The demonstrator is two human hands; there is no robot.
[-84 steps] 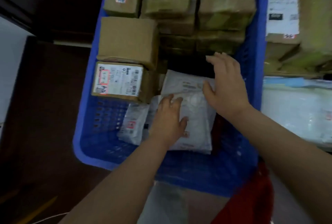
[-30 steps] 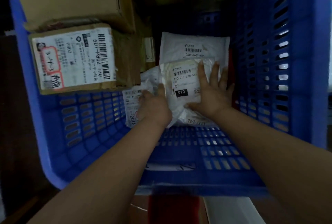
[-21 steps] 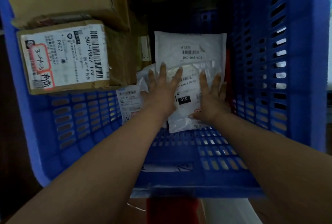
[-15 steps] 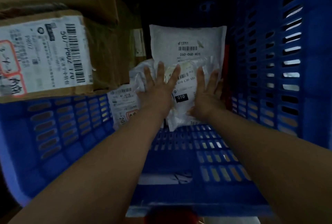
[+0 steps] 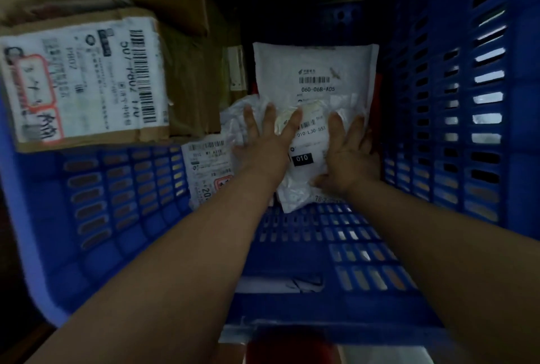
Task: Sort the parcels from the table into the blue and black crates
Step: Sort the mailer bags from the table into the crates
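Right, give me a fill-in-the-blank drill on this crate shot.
1. Both hands, left hand and right hand, press flat on a crinkled white plastic mailer bag marked ___.
2. It lies inside the slotted ___ plastic crate.
3. The flat white mailer behind reads 060-06B-___.
4. The brown cardboard box sits to the ___.

Missing: 010; blue; A05; left

Dim, bluish, blurred and stretched toward the edges

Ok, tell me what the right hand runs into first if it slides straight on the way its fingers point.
Probably the white mailer marked 060-06B-A05: the right hand lies flat on the 010 parcel, fingers pointing at it. Depth is unclear.
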